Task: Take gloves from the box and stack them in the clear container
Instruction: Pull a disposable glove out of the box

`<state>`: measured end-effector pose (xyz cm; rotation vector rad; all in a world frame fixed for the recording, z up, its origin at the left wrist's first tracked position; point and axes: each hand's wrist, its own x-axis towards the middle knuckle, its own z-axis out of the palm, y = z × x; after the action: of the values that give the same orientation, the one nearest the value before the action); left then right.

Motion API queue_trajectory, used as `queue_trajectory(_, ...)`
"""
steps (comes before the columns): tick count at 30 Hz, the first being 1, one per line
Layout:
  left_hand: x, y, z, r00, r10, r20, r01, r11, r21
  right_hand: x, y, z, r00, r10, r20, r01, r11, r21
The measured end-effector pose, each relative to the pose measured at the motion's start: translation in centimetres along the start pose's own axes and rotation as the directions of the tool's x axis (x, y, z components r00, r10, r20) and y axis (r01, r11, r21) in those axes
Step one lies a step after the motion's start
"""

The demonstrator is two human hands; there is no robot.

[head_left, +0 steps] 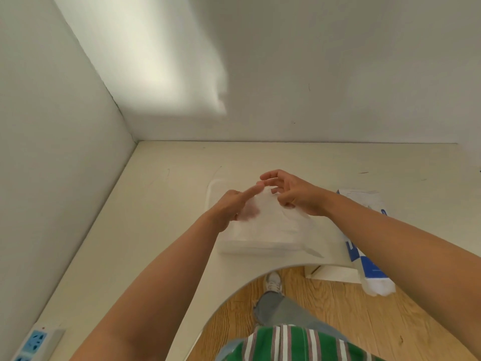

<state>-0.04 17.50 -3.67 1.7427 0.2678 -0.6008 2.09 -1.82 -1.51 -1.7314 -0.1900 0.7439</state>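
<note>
A clear container (214,201) stands on the white table, mid-frame, with thin translucent gloves stacked inside. Both hands hover over it holding one translucent glove (276,220) spread above the stack. My left hand (229,207) holds the glove's left edge; its index finger points straight toward the other hand, and its lower fingers show through the film. My right hand (294,195) pinches the glove's far right part with curled fingers. The white-and-blue glove box (364,204) lies right of the container, partly hidden by my right forearm.
White walls close in the table at the left and back. A blue-and-white power strip (33,342) lies at the near left corner. The table's front edge curves inward above a wooden floor. A white plastic bag (380,286) hangs off the edge below the box.
</note>
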Motion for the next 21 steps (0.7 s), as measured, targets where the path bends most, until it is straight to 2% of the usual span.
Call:
queue_trajectory(3, 0.3, -0.5, -0.3, 0.997, 0.076, -0.015, -0.076, 0.996, 0.046, 1.1, 0.1, -0.3, 0.999, -0.006, -0.041, 0.007, 1.000, 0.022)
queue_trajectory(6, 0.9, -0.9, -0.9, 0.972, 0.186, -0.146, -0.193, 0.980, -0.041, 2.4, 0.1, -0.6, 0.990, 0.036, -0.136, -0.043, 0.998, -0.045)
queue_trajectory(7, 1.3, -1.1, -1.0, 0.958, 0.204, -0.202, -0.212, 0.977, -0.022, 2.7, 0.2, -0.6, 0.984, 0.050, -0.169, -0.063, 0.995, -0.076)
queue_trajectory(10, 1.9, -1.9, -1.4, 0.918, 0.237, -0.319, -0.149, 0.950, 0.276, 3.8, 0.2, -0.5, 0.958, 0.030, -0.286, -0.083, 0.981, -0.175)
queue_trajectory(13, 2.0, -2.3, -1.2, 0.898, 0.252, -0.360, -0.044, 0.867, 0.497, 4.6, 0.2, 0.1, 0.933, -0.117, -0.341, -0.037, 0.910, -0.414)
queue_trajectory(14, 2.0, -2.2, -1.1, 0.902, 0.245, -0.357, -0.019, 0.846, 0.534, 4.8, 0.3, 0.4, 0.920, -0.202, -0.336, -0.001, 0.855, -0.518)
queue_trajectory(16, 2.1, -2.3, -0.9, 0.913, 0.250, -0.322, 0.006, 0.783, 0.623, 5.1, 0.5, 1.2, 0.844, -0.455, -0.283, 0.114, 0.668, -0.735)
queue_trajectory(18, 2.2, -2.4, -1.0, 0.921, 0.284, -0.267, 0.000, 0.685, 0.729, 5.2, 0.6, 2.0, 0.749, -0.646, -0.148, 0.271, 0.502, -0.821)
queue_trajectory(19, 2.3, -2.4, -1.1, 0.921, 0.300, -0.247, -0.001, 0.639, 0.769, 5.1, 0.8, 2.3, 0.754, -0.655, -0.055, 0.344, 0.464, -0.816)
queue_trajectory(20, 2.3, -2.3, -1.2, 0.920, 0.313, -0.234, -0.004, 0.605, 0.797, 4.9, 1.1, 2.6, 0.799, -0.600, 0.032, 0.380, 0.463, -0.800)
queue_trajectory(21, 2.4, -2.3, -1.4, 0.917, 0.328, -0.226, -0.007, 0.581, 0.814, 4.7, 1.5, 2.9, 0.874, -0.476, 0.096, 0.354, 0.487, -0.798)
